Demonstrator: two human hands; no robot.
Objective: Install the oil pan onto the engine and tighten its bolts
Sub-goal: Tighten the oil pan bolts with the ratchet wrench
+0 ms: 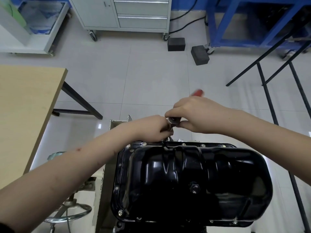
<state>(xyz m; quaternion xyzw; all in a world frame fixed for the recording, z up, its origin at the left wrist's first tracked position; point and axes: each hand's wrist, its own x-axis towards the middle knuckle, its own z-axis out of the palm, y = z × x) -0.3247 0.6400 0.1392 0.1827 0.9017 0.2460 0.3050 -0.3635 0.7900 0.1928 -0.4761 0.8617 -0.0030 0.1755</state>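
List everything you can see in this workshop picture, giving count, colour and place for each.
oil pan: one, glossy black, on the engine, near centre
ratchet wrench: one, metal with red handle, above the pan's far edge
foam blocks: two, dark grey, on the far floor
drawer cabinet: one, white, far wall
table: one, wooden, left
left hand: one, steadying the wrench's socket end
right hand: one, grip round the wrench

One oil pan (pixel 193 179), two hands, one ratchet (pixel 173 122), two dark blocks at 12 o'clock (pixel 176 44) (pixel 200 55), one tabletop (pixel 25 101), one drawer cabinet (pixel 127 12).
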